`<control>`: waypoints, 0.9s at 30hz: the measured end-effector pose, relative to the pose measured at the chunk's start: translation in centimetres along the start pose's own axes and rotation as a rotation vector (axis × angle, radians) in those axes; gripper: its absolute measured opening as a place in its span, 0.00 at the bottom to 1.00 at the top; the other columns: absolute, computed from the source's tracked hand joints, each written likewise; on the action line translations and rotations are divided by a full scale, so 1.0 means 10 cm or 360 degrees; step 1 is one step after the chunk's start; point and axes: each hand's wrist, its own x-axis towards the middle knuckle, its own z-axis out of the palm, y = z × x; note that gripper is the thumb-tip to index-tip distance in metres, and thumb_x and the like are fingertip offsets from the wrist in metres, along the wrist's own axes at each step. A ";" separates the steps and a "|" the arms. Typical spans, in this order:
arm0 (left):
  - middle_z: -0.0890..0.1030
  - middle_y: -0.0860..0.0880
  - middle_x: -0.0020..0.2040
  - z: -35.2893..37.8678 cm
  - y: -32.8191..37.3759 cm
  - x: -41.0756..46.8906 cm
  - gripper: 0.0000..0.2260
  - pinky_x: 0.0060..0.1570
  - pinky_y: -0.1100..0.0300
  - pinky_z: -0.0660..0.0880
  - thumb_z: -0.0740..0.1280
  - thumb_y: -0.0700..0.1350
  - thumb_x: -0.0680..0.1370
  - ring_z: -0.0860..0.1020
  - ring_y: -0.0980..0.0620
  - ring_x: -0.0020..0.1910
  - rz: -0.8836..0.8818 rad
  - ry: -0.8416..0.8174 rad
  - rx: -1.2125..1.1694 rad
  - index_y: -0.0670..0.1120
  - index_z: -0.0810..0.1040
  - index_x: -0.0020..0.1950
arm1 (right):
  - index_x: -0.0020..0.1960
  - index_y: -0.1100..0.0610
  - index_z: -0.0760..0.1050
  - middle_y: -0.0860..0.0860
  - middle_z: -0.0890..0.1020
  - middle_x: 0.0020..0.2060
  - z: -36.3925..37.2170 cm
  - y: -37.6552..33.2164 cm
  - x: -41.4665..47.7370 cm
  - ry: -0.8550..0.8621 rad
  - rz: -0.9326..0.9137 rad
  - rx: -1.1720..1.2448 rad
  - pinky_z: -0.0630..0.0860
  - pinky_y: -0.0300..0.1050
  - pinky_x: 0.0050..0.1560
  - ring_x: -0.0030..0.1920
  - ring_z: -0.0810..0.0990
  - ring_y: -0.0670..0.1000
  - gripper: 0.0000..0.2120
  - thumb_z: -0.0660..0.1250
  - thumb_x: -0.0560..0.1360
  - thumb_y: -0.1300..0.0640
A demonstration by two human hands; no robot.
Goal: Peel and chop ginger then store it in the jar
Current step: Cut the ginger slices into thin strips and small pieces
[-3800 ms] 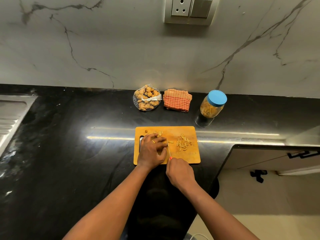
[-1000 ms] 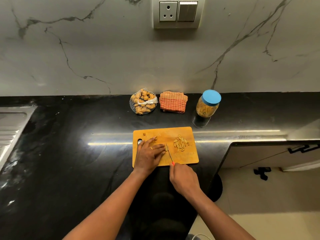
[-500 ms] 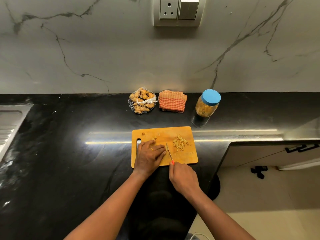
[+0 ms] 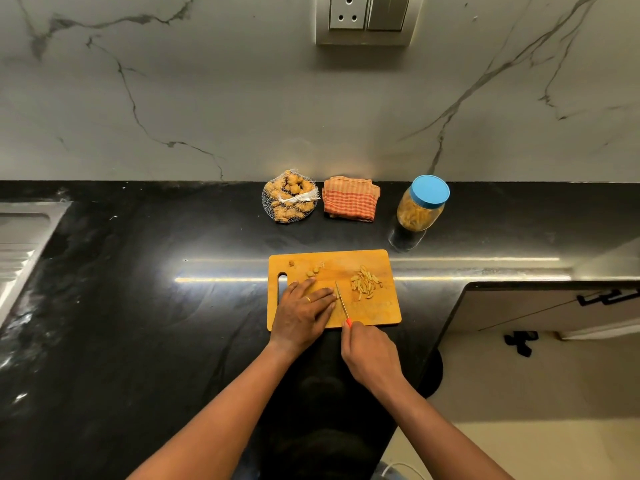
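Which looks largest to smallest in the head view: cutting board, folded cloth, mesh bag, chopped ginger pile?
1. cutting board
2. folded cloth and mesh bag, too alike to rank
3. chopped ginger pile

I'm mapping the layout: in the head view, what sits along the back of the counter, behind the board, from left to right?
Net bag of ginger → folded cloth → jar.
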 end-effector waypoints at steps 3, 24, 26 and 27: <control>0.85 0.55 0.51 -0.02 0.03 0.07 0.12 0.54 0.51 0.72 0.65 0.53 0.77 0.78 0.45 0.59 0.0009 0.0057 -0.0015 0.50 0.86 0.49 | 0.48 0.54 0.76 0.52 0.82 0.41 -0.01 0.00 0.00 -0.0004 0.0003 -0.0001 0.74 0.49 0.36 0.40 0.82 0.54 0.22 0.48 0.84 0.44; 0.82 0.51 0.57 0.06 0.00 -0.03 0.09 0.60 0.45 0.71 0.67 0.49 0.78 0.76 0.42 0.63 0.0177 0.0062 0.0130 0.48 0.84 0.54 | 0.55 0.58 0.77 0.56 0.82 0.50 -0.16 -0.11 0.12 -0.0223 0.0010 -0.0122 0.74 0.49 0.43 0.51 0.81 0.58 0.18 0.50 0.84 0.51; 0.82 0.51 0.57 0.04 0.01 -0.04 0.09 0.60 0.45 0.71 0.67 0.48 0.78 0.76 0.42 0.62 0.0179 0.0063 0.0133 0.48 0.84 0.54 | 0.54 0.57 0.77 0.56 0.82 0.49 -0.13 -0.09 0.07 -0.0213 0.0009 -0.0149 0.74 0.48 0.42 0.50 0.82 0.57 0.18 0.50 0.85 0.51; 0.82 0.51 0.57 0.04 0.01 -0.04 0.09 0.60 0.45 0.71 0.67 0.48 0.78 0.76 0.42 0.63 0.0177 0.0059 0.0134 0.48 0.84 0.54 | 0.54 0.57 0.77 0.55 0.82 0.49 -0.11 -0.07 0.04 -0.0194 0.0003 -0.0159 0.74 0.48 0.41 0.49 0.82 0.56 0.18 0.50 0.85 0.50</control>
